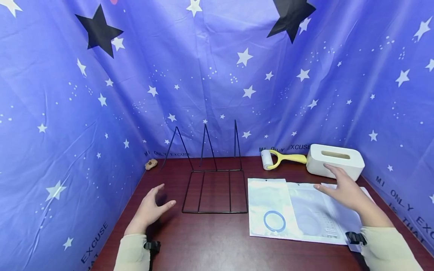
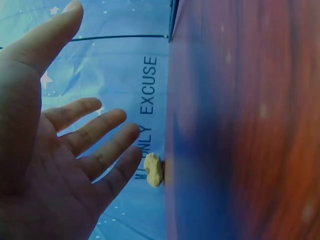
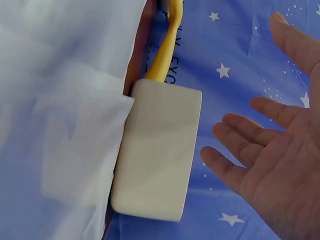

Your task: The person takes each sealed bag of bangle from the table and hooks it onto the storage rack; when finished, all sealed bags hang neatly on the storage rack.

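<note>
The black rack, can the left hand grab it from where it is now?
Probably yes: the left hand holds nothing, it's close beside the black rack, and no other thing shows between them.

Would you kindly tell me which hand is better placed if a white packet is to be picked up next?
Probably the right hand: it is empty and appears over the white packets, while the left hand, also empty, is left of the black wire rack, farther away.

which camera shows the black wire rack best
The head view: it shows the whole rack, with nothing in front. The left wrist view catches only a small part near the picture's top; the right wrist view shows none.
</note>
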`<state>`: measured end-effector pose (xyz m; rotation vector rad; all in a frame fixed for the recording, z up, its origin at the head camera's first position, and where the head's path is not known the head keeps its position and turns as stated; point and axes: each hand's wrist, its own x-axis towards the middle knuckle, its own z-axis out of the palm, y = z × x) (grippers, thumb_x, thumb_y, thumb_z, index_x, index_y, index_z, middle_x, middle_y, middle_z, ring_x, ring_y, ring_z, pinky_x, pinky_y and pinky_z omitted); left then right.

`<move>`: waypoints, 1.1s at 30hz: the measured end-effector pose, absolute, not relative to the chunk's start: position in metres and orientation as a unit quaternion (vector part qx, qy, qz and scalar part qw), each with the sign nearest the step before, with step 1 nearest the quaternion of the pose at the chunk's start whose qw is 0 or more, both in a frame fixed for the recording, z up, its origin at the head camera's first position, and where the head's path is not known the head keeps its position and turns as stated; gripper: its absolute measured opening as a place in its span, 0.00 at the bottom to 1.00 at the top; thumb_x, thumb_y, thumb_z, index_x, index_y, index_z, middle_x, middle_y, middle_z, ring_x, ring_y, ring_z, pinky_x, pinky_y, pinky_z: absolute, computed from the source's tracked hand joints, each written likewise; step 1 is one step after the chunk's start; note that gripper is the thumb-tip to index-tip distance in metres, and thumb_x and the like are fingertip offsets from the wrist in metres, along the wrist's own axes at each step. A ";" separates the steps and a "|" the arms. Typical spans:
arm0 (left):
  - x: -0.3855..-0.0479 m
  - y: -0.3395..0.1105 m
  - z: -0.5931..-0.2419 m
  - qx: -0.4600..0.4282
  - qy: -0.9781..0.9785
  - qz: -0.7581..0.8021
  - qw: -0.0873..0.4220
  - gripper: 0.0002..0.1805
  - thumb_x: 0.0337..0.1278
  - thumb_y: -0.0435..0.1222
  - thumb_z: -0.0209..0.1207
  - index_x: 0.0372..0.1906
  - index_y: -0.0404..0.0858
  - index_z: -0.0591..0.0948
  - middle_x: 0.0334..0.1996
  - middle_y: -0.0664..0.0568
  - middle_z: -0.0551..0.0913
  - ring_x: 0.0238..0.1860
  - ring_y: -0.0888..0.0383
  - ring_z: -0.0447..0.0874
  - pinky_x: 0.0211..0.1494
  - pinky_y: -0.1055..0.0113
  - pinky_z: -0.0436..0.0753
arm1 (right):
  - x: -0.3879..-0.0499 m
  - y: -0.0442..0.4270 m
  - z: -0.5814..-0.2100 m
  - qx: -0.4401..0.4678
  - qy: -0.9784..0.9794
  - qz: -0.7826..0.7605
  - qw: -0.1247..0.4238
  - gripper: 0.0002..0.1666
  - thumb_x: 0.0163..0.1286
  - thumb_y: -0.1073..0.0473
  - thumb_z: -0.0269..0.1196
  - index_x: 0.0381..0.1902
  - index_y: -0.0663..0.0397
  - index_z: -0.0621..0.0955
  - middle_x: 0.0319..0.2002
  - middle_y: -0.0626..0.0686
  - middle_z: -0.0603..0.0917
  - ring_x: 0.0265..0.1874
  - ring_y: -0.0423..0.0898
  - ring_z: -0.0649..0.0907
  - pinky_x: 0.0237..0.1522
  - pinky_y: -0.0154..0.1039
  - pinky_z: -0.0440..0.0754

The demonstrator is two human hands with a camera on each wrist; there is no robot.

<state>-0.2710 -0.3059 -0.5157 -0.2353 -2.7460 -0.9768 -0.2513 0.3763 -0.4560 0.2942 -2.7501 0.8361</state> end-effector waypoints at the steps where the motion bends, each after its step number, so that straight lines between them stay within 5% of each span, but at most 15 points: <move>1: -0.271 -0.305 -0.516 -0.080 -0.932 -0.337 0.106 0.53 0.54 0.62 0.73 0.77 0.37 0.69 0.69 0.36 0.75 0.70 0.37 0.73 0.68 0.38 0.71 | -0.253 0.375 -0.454 0.100 -0.945 0.286 0.120 0.59 0.68 0.41 0.73 0.79 0.72 0.58 0.71 0.79 0.62 0.68 0.81 0.64 0.59 0.78 0.64; 16: -0.272 -0.284 -0.527 -0.079 -0.908 -0.411 0.041 0.45 0.57 0.52 0.76 0.74 0.34 0.72 0.60 0.45 0.83 0.55 0.49 0.84 0.58 0.49 0.81 | -0.282 0.352 -0.450 0.103 -0.942 0.313 0.055 0.58 0.68 0.39 0.73 0.77 0.74 0.61 0.71 0.76 0.67 0.66 0.76 0.70 0.62 0.72 0.70; 33: -0.275 -0.271 -0.540 -0.091 -0.908 -0.405 0.046 0.36 0.48 0.47 0.81 0.62 0.37 0.83 0.45 0.56 0.87 0.41 0.56 0.79 0.47 0.59 0.79 | -0.312 0.327 -0.462 0.146 -0.935 0.324 0.020 0.45 0.68 0.51 0.75 0.71 0.75 0.71 0.61 0.74 0.78 0.59 0.71 0.79 0.60 0.65 0.76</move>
